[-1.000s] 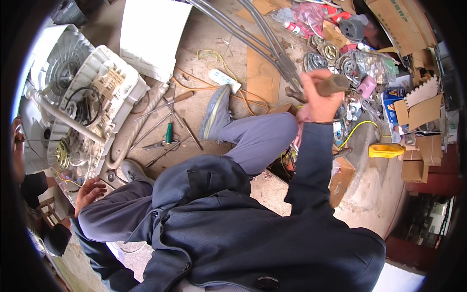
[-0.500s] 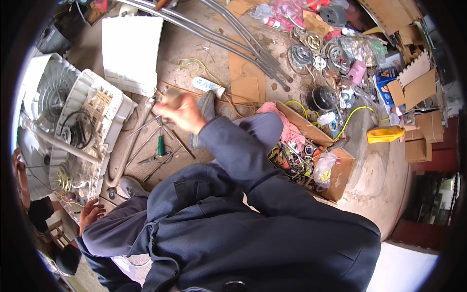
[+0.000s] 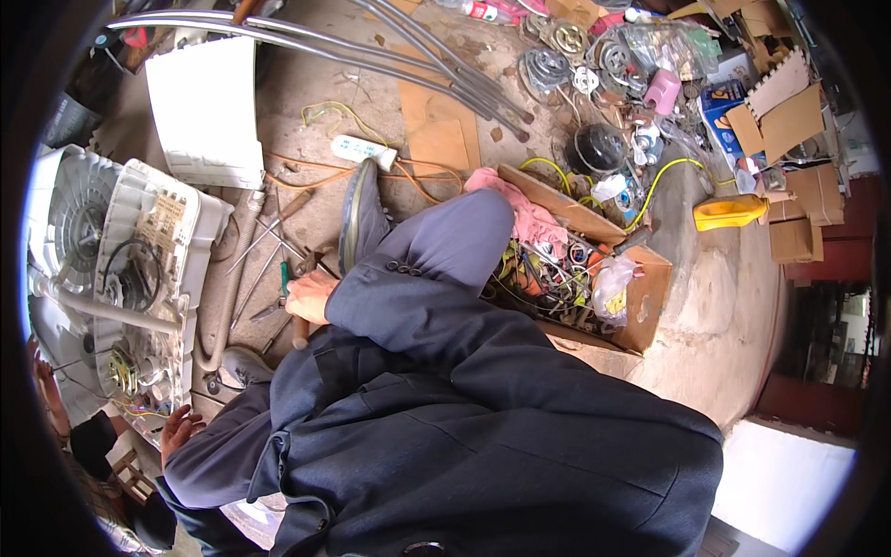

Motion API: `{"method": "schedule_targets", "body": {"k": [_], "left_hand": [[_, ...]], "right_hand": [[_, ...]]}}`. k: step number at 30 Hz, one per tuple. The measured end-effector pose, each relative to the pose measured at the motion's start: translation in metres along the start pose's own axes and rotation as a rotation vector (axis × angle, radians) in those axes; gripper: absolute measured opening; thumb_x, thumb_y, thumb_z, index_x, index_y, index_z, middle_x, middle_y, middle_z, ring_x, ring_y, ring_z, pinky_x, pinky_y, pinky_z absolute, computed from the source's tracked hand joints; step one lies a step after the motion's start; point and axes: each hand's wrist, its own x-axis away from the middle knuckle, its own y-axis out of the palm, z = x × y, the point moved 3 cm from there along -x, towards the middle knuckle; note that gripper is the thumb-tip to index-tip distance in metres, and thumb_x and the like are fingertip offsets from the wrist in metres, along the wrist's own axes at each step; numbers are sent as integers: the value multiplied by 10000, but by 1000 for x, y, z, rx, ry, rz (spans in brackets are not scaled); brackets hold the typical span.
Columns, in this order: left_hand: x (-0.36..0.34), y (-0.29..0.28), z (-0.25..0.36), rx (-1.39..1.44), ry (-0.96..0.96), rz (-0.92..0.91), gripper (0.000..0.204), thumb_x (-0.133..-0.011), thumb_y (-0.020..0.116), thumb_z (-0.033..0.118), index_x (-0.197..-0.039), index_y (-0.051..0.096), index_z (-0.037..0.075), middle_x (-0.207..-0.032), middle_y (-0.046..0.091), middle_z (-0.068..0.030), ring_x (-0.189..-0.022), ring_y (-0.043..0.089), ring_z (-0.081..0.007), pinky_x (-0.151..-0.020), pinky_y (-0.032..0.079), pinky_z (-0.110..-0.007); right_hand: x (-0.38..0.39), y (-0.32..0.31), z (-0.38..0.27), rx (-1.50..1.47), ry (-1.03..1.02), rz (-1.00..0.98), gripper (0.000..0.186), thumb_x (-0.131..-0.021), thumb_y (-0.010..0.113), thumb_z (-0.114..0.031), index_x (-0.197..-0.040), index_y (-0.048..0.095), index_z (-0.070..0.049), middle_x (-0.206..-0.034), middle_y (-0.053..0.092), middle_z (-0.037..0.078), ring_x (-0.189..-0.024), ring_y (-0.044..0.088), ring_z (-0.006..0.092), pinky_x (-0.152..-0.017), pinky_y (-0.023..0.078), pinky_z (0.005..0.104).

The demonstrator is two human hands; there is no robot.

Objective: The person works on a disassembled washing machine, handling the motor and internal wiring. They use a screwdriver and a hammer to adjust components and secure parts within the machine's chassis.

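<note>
My right hand (image 3: 310, 297) is closed on a wooden-handled tool, apparently a hammer (image 3: 300, 330), low over the floor beside my legs. Its head is hard to make out. Just left lie long screwdrivers (image 3: 243, 252), pliers (image 3: 269, 312) and a green-handled screwdriver (image 3: 284, 273). My left hand (image 3: 182, 429) is open, fingers apart and slightly curled, by my left leg near a dismantled white washing machine (image 3: 139, 260). A grey hose (image 3: 212, 350) runs between the machine and the tools.
A cardboard box (image 3: 650, 302) of wires and tools sits right of my knee. Metal tubes (image 3: 445, 79), a white panel (image 3: 202, 111), a power strip (image 3: 362, 148), a yellow jug (image 3: 729, 212) and piled parts surround me. Another person's hand (image 3: 46, 376) shows at far left.
My right hand has swung from the upper right across my body and down to the left with the tool, uncovering the cardboard box. The view has shifted.
</note>
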Motion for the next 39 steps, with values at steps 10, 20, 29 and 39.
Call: {"method": "schedule_targets", "body": {"k": [10,20,29,39], "left_hand": [[3,-4,9,-147,23,-78,399,-980,641,115,-1345,543,-11,-1152,672,-108,-1032,669,-187,-967,533,-335],[-4,-22,0,-188,39,-131,422,-925,625,87,-1330,574,-21,-1301,632,-144,-1209,584,-214,-1089,425,-374],[17,-22,6,-284,73,-175,522,-965,640,163,-1423,497,-42,-1421,574,-193,-1333,531,-278,-1178,352,-416],[25,-24,3,-266,86,-149,548,-942,668,206,-1405,514,-44,-1370,605,-197,-1282,566,-278,-1157,374,-431]], "right_hand": [[108,-155,-45,-172,190,832,81,-807,673,-47,-864,619,-63,-755,519,81,-651,581,260,-568,474,398],[324,-165,85,-274,976,1428,23,-965,632,-36,-987,637,-31,-863,650,10,-747,567,65,-690,470,220],[549,-105,149,307,1685,1549,231,-822,682,-71,-1043,684,-6,-941,728,172,-817,697,280,-780,553,382],[625,-5,131,-67,2305,890,657,-808,771,-471,-1267,647,-17,-1257,681,230,-1173,657,353,-1001,499,455]]}}
